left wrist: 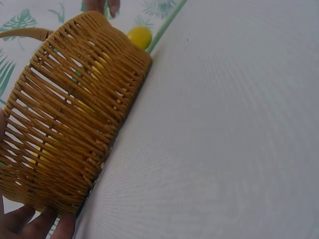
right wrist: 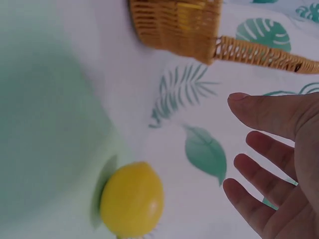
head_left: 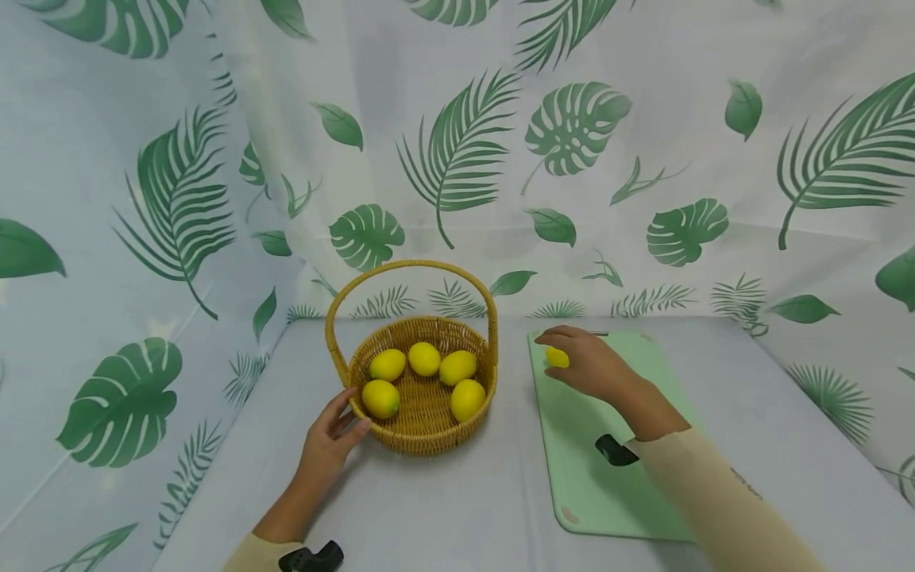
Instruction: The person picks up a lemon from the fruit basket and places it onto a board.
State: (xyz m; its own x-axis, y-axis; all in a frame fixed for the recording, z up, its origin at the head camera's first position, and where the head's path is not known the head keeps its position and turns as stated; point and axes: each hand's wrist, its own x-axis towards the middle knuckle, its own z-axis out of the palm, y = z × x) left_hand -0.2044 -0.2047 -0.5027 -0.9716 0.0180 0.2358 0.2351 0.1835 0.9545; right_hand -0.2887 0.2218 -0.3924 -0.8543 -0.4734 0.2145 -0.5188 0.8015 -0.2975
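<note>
A round wicker basket (head_left: 422, 445) with a tall arched handle holds several yellow lemons (head_left: 425, 359). My left hand (head_left: 330, 435) holds the basket by its near left side, the thumb at the front and the fingers around the left. In the left wrist view the fingertips (left wrist: 42, 224) lie against the lower weave. Over the far end of a light green cutting board (head_left: 593, 445) hovers my right hand (head_left: 588, 364), its fingers parted and relaxed. One lemon (right wrist: 132, 200) lies on the board just beneath it, apart from the fingers in the right wrist view.
A white cloth (head_left: 457, 508) covers the table under the basket and board. Behind and to the left hang white sheets (head_left: 486, 199) printed with green leaves. The basket's handle (head_left: 411, 264) rises high above its rim.
</note>
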